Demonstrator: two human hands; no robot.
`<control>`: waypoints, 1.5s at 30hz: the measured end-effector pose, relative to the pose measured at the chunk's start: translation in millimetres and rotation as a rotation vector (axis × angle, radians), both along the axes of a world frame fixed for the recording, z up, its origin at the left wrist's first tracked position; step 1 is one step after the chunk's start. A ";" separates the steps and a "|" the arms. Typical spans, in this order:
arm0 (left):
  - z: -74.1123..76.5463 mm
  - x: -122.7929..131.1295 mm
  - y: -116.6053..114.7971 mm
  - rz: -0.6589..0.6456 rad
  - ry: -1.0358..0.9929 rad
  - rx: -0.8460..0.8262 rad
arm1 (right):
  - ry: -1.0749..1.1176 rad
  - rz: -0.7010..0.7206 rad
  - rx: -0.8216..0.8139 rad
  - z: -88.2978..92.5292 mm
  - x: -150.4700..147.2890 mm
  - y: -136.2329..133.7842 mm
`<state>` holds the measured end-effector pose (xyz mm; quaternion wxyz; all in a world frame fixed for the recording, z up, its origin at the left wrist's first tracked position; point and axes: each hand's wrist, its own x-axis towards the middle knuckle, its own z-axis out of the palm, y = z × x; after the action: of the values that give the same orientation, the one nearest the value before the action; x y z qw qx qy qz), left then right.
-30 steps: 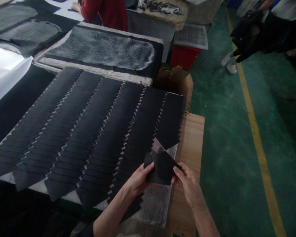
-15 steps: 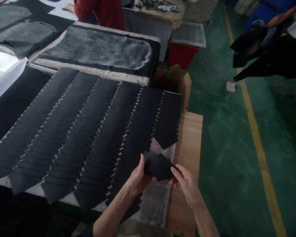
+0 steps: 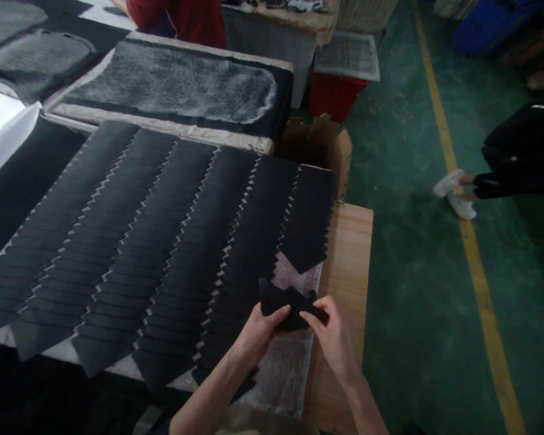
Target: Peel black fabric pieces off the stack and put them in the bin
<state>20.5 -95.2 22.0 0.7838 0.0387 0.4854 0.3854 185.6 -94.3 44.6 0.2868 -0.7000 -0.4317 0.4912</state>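
My left hand and my right hand both pinch a small stack of black cut fabric pieces, held just above the near right end of a grey felt board. The left thumb lies on top of the pieces and the right fingers close on their right edge. On the board lie several diagonal rows of overlapping black pieces; the rightmost, shorter row ends a little beyond my hands.
The board rests on a wooden table. Behind it lie another board with grey fuzzy material, an open cardboard box and a red bin. A person in red works at the back; another person's legs cross the green floor.
My hands have shifted slightly left with the pieces, squeezing them into a flatter bundle. The person at the right has walked nearer along the yellow line.
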 end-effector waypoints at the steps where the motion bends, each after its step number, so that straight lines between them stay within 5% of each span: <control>1: 0.3 0.1 -0.6 -0.001 0.004 -0.001 | -0.011 0.000 -0.004 -0.9 -0.9 -0.5; 9: -0.7 -5.4 -4.5 -0.030 0.114 -0.022 | 0.115 0.136 -0.148 -8.8 7.8 -2.9; 14: -2.7 -8.3 -6.2 -0.054 0.211 -0.003 | -0.043 0.158 0.046 -14.3 20.5 1.6; 25: 0.3 -18.4 -7.0 -0.258 0.427 0.133 | 0.091 0.306 0.087 -22.9 29.8 81.9; 33: 1.2 -20.8 -2.7 -0.285 0.342 0.151 | -0.079 0.359 0.082 -35.9 25.1 102.7; 45: 6.9 -19.3 33.3 -0.297 0.263 0.253 | -0.321 0.420 0.169 -26.7 25.3 107.7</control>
<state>1.2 -61.9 28.8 0.7508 0.2574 0.5201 0.3155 210.9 13.4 17.9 0.1640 -0.6376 -0.6469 0.3850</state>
